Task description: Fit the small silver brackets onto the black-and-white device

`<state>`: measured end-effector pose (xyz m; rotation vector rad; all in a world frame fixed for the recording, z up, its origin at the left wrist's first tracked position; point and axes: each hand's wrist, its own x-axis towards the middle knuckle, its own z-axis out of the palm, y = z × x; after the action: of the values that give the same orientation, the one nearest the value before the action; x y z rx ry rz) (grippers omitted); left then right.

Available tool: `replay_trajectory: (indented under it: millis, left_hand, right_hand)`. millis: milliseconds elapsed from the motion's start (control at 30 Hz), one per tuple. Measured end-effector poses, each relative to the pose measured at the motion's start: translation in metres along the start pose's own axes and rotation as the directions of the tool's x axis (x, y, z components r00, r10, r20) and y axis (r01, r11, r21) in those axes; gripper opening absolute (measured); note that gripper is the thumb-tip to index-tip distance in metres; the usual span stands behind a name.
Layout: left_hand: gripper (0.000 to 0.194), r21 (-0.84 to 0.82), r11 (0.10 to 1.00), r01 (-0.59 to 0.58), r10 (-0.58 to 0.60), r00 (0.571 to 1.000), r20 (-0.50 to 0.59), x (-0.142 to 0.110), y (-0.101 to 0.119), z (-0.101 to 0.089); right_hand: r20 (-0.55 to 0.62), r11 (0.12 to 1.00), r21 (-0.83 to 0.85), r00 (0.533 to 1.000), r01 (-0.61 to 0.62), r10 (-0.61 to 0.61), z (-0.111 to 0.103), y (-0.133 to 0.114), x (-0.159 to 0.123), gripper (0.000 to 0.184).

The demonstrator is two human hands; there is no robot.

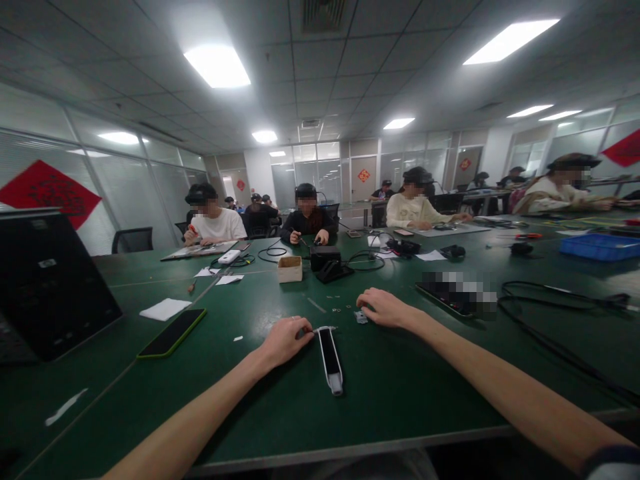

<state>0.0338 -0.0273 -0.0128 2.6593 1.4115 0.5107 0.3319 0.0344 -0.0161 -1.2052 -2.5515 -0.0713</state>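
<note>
My left hand (285, 339) rests on the green table (390, 393) with its fingers curled round a thin metal tool whose tip points right, towards the top end of a long narrow black-and-white device (330, 357) lying flat. My right hand (383, 308) lies a little farther off, fingers bent and pressed down next to a small grey part (361, 317). Tiny loose bits (340, 309) lie between the hands.
A black phone in a green case (173, 332) and white paper (165, 309) lie left, beside a dark monitor (47, 287). A phone (450, 299) and black cables (555, 333) lie right. A small cardboard box (290, 269) and a black unit (326, 261) stand ahead. Several people sit around the table.
</note>
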Motion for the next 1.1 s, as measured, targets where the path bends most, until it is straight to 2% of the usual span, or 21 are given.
replay_trajectory:
  millis: [167,300,467,600,800,1100]
  left_hand:
    - [0.018,0.004,1.000,0.021,-0.021,1.000,0.003,0.000,0.005,-0.001]
    - [0.018,0.002,1.000,0.020,-0.020,1.000,0.002,0.000,0.005,0.000]
    - [0.018,0.001,1.000,0.006,-0.006,1.000,-0.017,0.000,0.003,0.003]
    - [0.018,0.002,1.000,0.000,0.001,1.000,-0.019,-0.001,0.003,0.003]
    - [0.015,0.002,1.000,-0.018,0.018,1.000,-0.022,-0.002,0.005,0.002]
    - [0.014,0.035,0.999,-0.023,0.024,1.000,-0.004,-0.001,0.000,0.004]
  right_hand:
    - [-0.038,0.997,-0.078,0.999,-0.018,0.015,0.004,0.000,0.007,0.022]
    - [-0.019,0.991,-0.121,0.999,-0.053,0.051,0.011,0.005,0.011,0.025]
    - [0.042,0.991,-0.117,0.997,-0.059,0.065,0.017,0.011,0.013,0.025]
    - [0.001,0.993,-0.110,0.999,-0.049,0.049,0.012,0.006,0.013,0.026]
    - [0.041,0.999,0.034,0.999,0.029,-0.030,0.003,-0.012,0.007,0.030]
    - [0.176,0.969,0.248,0.982,0.015,-0.060,0.002,-0.017,0.001,0.034]
